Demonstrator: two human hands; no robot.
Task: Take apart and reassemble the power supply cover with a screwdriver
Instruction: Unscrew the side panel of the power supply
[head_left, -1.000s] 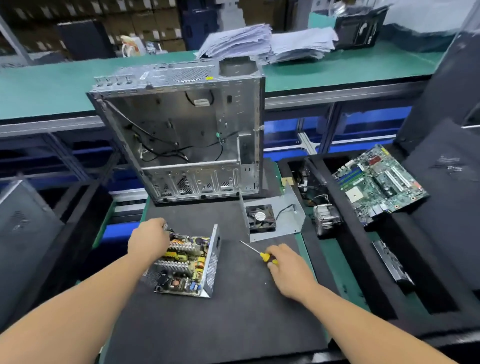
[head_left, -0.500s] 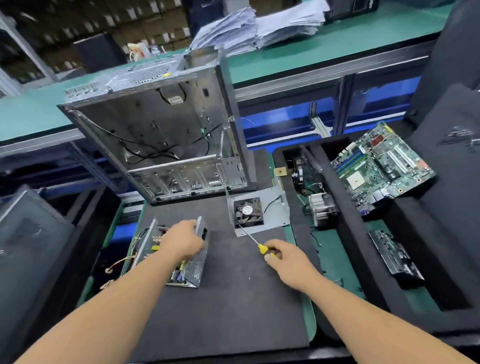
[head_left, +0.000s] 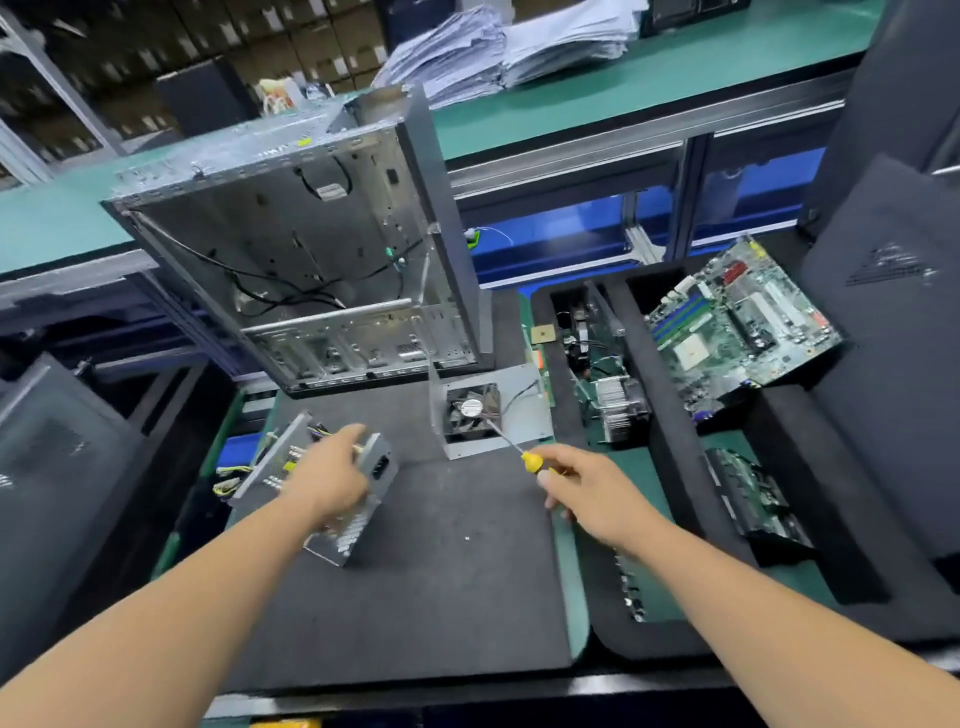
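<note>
We are gripping the power supply (head_left: 332, 499) under our left hand (head_left: 327, 473), right hand (head_left: 587, 493) pinching the screwdriver (head_left: 511, 444), shaft pointing up-left over the nearer fan cover (head_left: 524, 415).

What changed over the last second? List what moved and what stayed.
The left hand has turned the power supply: its open board faced up before, now the socket end wall shows. The right hand keeps gripping the yellow screwdriver and has lifted it, tip now over the fan cover. The open case and motherboard stayed put.
</note>
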